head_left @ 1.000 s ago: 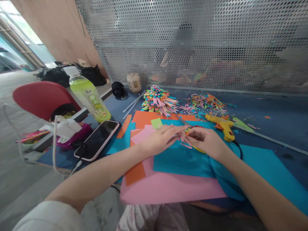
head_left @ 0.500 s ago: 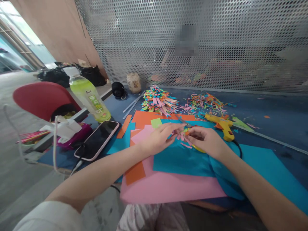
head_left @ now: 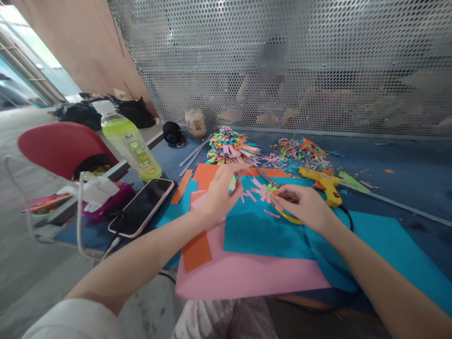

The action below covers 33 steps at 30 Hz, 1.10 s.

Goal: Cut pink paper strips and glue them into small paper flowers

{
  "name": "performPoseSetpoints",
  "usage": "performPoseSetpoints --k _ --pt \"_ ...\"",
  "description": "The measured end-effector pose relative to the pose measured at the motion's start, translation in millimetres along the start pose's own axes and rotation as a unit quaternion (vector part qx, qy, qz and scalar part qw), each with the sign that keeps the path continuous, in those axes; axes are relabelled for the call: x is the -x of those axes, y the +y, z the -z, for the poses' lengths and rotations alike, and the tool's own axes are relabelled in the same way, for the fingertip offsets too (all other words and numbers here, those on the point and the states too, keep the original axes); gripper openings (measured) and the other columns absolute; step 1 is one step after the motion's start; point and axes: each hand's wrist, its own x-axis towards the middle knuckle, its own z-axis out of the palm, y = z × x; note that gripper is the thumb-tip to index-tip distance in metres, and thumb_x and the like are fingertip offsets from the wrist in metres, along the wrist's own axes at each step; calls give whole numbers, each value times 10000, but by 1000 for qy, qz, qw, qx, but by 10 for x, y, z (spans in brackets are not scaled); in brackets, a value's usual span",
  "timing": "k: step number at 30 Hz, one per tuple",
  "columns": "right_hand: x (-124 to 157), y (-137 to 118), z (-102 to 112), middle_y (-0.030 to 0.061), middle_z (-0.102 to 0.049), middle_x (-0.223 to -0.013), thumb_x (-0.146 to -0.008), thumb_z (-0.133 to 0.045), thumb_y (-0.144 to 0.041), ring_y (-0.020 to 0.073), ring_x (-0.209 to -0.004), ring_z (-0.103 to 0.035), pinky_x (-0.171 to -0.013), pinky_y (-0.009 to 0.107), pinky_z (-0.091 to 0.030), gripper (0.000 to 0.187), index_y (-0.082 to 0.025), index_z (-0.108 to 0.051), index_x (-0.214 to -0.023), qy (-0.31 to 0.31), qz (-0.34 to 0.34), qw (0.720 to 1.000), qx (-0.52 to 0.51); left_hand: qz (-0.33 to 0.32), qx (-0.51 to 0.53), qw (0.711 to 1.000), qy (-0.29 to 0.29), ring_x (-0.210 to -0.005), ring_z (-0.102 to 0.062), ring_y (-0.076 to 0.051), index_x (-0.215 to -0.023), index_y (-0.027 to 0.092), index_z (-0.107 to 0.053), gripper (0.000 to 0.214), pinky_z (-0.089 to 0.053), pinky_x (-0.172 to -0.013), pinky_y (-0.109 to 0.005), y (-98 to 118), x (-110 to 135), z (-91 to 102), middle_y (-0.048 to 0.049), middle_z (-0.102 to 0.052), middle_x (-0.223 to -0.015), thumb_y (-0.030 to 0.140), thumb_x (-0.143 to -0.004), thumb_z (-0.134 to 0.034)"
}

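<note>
Between the thumb and fingers of my right hand [head_left: 300,202] is a fringed paper flower [head_left: 264,190] with pink strips and a green middle. My left hand [head_left: 226,190] is apart from it, to the left, with its fingers curved and parted. A small green paper piece [head_left: 232,183] shows partly behind that hand. Scissors [head_left: 290,217] with a yellow handle lie partly under my right hand, their blades pointing up and left. Short pink paper strips [head_left: 250,195] rest on the blue paper [head_left: 268,235] between the hands.
Behind the sheets stands a multicoloured fringed paper cone [head_left: 231,147], with a heap of paper shreds [head_left: 300,149] to its right. A yellow glue gun [head_left: 326,183] lies right of my hand. To the left are a phone [head_left: 143,207], a drink bottle [head_left: 129,143] and a tissue pack [head_left: 106,197].
My left hand has come away from the paper flower, moving left with its fingers parting. The flower's pink strips now show more fully. My right hand stays nearly in place, holding it.
</note>
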Motion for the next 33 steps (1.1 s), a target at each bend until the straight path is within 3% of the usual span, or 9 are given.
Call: performPoseSetpoints --k 4,7,13,18,20,23,25,28,33 --pt "-1 21 24 47 -665 -712 -750 -560 -417 182 -655 -609 -618 305 -459 240 -186 -612 -710 17 2 999 36 37 58 998 3 -912 -566 -136 -1123 185 -541 314 -447 -783 -273 -49 -36 12 -57 -634 -993 107 -853 -402" --pt "-13 60 42 45 -681 -752 -750 -558 -398 190 -685 -623 -655 315 -473 217 -192 -619 -721 35 15 998 49 128 157 979 25 -779 -563 -115 -1048 187 -595 272 -430 -687 -236 -55 -85 11 -42 -638 -881 143 -855 -410" --pt "-31 101 51 46 -679 -750 -750 -563 -416 203 -706 -633 -667 327 -485 231 -194 -626 -742 48 14 999 21 337 393 847 122 -446 -329 -62 -834 149 -643 223 -241 -417 -197 -131 -224 60 30 -392 -544 282 -823 -464" --pt "-20 28 63 22 -638 -660 -754 -571 -446 182 -678 -621 -668 308 -484 256 -195 -608 -722 19 29 997 -70 349 384 804 290 -461 -293 -44 -795 197 -512 74 -242 -440 -171 -237 -235 60 68 -323 -578 207 -733 -552" --pt "-16 2 64 27 -640 -687 -749 -578 -450 177 -694 -616 -670 299 -480 262 -193 -600 -703 11 33 995 -88 365 382 821 218 -474 -294 -43 -757 189 -484 119 -238 -445 -174 -218 -210 26 65 -337 -592 266 -738 -572" --pt "-16 -16 57 21 -624 -679 -729 -598 -462 161 -657 -594 -636 286 -469 276 -189 -598 -694 1 23 995 -101 381 377 844 -28 -489 -301 -49 -701 158 -518 269 -226 -450 -191 -89 -143 -37 51 -360 -582 415 -755 -573" --pt "-17 -15 47 10 -605 -651 -718 -608 -471 147 -620 -576 -609 276 -460 285 -188 -598 -692 -8 18 994 -108 358 350 854 -141 -537 -350 -57 -698 146 -543 317 -265 -490 -195 28 -91 -70 38 -405 -603 456 -751 -589" --pt "-15 -3 27 4 -596 -637 -712 -621 -469 135 -599 -561 -580 262 -448 285 -184 -605 -701 -21 17 993 -114 344 320 861 -197 -595 -409 -77 -756 144 -589 326 -309 -537 -205 146 -31 -93 20 -473 -649 468 -779 -554" --pt "-11 10 -8 24 -627 -679 -690 -644 -449 140 -614 -567 -555 259 -441 276 -176 -619 -720 -41 12 992 -119 304 282 884 -215 -679 -486 -110 -758 122 -625 287 -347 -587 -221 144 -1 -106 -27 -578 -739 387 -802 -524"
